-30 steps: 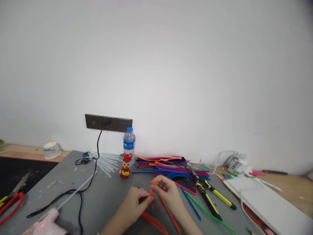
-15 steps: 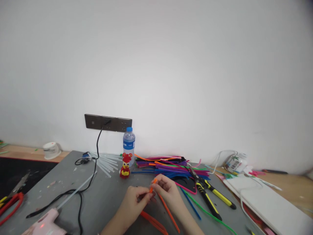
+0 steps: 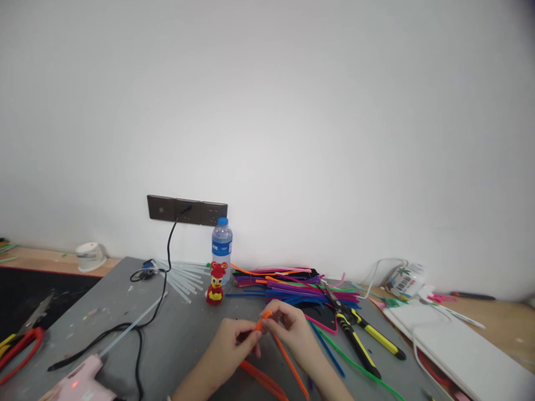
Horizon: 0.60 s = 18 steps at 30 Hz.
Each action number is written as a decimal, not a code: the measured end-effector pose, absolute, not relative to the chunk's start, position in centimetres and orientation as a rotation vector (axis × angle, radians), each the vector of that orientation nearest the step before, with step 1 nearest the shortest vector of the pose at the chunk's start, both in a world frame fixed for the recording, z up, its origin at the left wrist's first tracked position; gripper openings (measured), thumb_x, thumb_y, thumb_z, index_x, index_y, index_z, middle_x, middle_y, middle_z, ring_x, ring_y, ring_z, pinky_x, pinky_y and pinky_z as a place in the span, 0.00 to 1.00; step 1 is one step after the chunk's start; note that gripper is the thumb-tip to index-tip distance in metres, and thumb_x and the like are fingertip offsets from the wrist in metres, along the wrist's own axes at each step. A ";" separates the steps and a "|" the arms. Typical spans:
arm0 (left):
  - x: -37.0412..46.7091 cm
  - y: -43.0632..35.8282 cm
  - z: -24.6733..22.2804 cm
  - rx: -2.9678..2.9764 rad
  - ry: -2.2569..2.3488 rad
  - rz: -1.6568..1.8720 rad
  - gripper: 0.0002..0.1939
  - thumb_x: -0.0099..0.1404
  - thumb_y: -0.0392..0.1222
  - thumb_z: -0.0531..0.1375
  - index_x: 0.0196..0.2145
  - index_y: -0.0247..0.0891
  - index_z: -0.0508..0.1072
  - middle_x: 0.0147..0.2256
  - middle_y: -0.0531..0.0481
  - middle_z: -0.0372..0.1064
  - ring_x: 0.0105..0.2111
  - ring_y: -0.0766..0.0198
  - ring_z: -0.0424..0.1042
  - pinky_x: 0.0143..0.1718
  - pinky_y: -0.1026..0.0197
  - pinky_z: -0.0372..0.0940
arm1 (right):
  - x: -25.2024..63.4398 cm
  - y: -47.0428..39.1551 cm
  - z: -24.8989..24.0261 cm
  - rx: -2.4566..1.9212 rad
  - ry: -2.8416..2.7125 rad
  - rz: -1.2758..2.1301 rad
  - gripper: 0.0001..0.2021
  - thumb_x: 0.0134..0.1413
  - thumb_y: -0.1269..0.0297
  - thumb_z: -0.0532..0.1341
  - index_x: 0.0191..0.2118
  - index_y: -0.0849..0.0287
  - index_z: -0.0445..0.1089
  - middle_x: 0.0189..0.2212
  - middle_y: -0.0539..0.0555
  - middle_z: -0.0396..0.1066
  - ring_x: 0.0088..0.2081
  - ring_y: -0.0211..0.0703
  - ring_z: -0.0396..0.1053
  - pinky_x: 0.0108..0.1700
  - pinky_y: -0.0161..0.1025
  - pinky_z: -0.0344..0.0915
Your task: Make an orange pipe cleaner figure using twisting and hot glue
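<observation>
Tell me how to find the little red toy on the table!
Look at the dark socket strip on the white wall, then down to the water bottle with the blue cap standing under it. The toy stands upright on the grey table right in front of that bottle. It is the only small figure there, red with yellow parts, left of the pile of coloured sticks.

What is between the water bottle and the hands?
In the head view, a little red and yellow figure stands just in front of the water bottle. Nearer the left hand and right hand is bare grey table.
</observation>
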State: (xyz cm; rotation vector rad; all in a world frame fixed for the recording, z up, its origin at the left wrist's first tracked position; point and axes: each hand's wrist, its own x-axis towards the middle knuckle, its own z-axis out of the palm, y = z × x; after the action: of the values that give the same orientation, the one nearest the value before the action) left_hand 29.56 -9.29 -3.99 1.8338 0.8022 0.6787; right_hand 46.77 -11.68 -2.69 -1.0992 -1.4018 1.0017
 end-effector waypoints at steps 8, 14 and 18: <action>29.7 -9.8 -3.4 1.958 0.778 0.600 0.19 0.67 0.44 0.51 0.30 0.34 0.79 0.19 0.52 0.68 0.22 0.65 0.65 0.28 0.67 0.56 | 48.5 -11.9 -3.1 -1.107 -1.542 1.160 0.04 0.49 0.66 0.65 0.27 0.59 0.72 0.22 0.48 0.70 0.26 0.40 0.67 0.31 0.35 0.61; 29.9 -9.0 -4.2 1.660 0.774 0.717 0.22 0.62 0.56 0.57 0.27 0.32 0.77 0.17 0.55 0.63 0.19 0.68 0.61 0.24 0.66 0.54 | 47.7 -11.9 -2.7 -1.082 -1.612 0.879 0.05 0.51 0.68 0.65 0.26 0.58 0.70 0.26 0.50 0.68 0.32 0.43 0.66 0.35 0.37 0.62; 30.6 -8.7 -4.8 1.109 0.734 0.810 0.27 0.49 0.65 0.65 0.26 0.33 0.73 0.17 0.56 0.63 0.17 0.70 0.58 0.19 0.67 0.54 | 46.2 -11.9 -3.1 -1.013 -1.579 0.521 0.09 0.54 0.69 0.62 0.24 0.56 0.64 0.24 0.49 0.64 0.29 0.42 0.63 0.31 0.36 0.59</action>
State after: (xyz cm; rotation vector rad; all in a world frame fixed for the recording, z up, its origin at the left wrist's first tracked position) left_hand 30.56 -8.73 -4.78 1.1086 0.7343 0.8098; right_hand 46.15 -11.86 -3.12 -1.0128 -1.5791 0.5210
